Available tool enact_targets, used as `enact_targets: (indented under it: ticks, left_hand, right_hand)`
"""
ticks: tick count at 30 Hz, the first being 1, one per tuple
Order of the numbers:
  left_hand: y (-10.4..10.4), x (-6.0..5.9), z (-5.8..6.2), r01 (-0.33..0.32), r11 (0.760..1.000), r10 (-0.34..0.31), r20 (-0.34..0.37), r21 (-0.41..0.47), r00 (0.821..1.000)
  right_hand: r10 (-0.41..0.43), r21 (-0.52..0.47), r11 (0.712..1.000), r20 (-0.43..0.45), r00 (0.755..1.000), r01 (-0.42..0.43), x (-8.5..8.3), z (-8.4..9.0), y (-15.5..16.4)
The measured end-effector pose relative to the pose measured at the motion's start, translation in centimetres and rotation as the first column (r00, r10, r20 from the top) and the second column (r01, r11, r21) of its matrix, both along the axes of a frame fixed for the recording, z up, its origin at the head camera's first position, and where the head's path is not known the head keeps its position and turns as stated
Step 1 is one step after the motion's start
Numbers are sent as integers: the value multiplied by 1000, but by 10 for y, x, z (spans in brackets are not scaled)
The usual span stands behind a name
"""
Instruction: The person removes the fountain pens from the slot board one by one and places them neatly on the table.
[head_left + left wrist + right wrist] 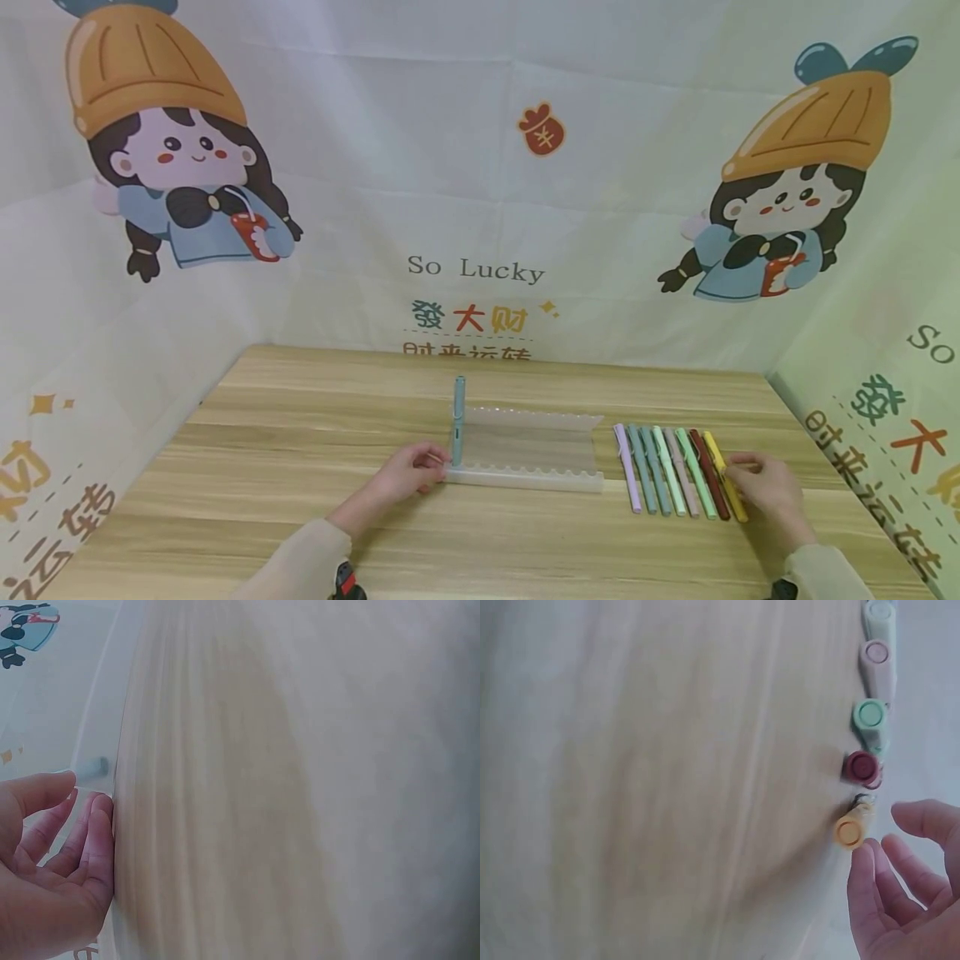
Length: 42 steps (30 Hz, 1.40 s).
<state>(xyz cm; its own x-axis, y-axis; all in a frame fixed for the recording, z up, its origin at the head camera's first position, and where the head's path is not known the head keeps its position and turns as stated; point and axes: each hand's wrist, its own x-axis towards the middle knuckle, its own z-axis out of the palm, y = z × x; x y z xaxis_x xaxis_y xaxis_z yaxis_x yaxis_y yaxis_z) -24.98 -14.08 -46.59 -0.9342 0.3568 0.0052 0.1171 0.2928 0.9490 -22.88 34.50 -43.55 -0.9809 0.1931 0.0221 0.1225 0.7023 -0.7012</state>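
A clear plastic pen rack [525,480] stands mid-table with one teal pen [457,421] upright in its left end slot. My left hand [433,465] rests at that left end, its relaxed fingers touching the rack's base beside the pen; the left wrist view shows my left hand [84,793] with the fingers loosely straight. Several pastel pens [667,471] lie in a row to the right. My right hand [738,477] hovers at the yellow pen [726,477] at the row's right end. In the right wrist view my right hand [889,836] spreads its fingers just beside the yellow pen [851,829], gripping nothing.
The wooden table [300,467] is walled on three sides by printed cloth with cartoon figures. A maroon pen [862,766] and a green pen [870,716] lie next to the yellow one. The rack's other slots hold nothing.
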Motion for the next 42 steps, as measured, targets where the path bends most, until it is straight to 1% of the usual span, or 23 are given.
enact_targets:
  ticks: [5,9,11,14,18,20,25,27,29,34,37,42]
  left_hand:
    - [0,1,2,-2,1000,2,3,-3,1000]
    - [0,0,0,-4,1000,4,4,-9,1000]
    - [1,-1,0,-4,1000,4,3,-8,1000]
    - [0,0,0,-5,1000,5,2,-7,1000]
    - [0,1,2,-2,1000,2,-1,0,1000]
    - [0,2,3,0,1000,0,1,4,1000]
    - [0,2,3,1,1000,-1,5,6,1000]
    - [0,2,3,1,1000,-1,4,3,1000]
    - [0,3,3,-1,1000,1,4,4,1000]
    - [0,3,3,-1,1000,1,1,6,1000]
    - [0,2,2,-1,1000,1,-7,3,1000]
    - [1,2,1,-5,1000,5,-6,5,1000]
  right_hand:
    - [3,141,990,-94,996,10,2,9,-10]
    - [19,154,988,-181,983,9,1,13,-26]
    - [32,134,991,-212,977,-4,1,15,-35]
    - [46,95,995,-231,972,-24,1,17,-50]
    - [60,38,998,-220,974,-53,0,18,-69]
    - [62,-18,998,-211,976,-67,-1,17,-78]
    - [71,-170,980,-169,983,-100,-4,13,-97]
    - [77,-196,975,-153,985,-106,-5,11,-104]
    - [77,-199,974,-145,986,-106,-5,10,-111]
    - [89,-239,963,-139,986,-121,-7,5,-127]
    - [104,-278,951,-130,986,-137,-7,4,-138]
    - [120,-332,929,-154,981,-165,-10,4,-155]
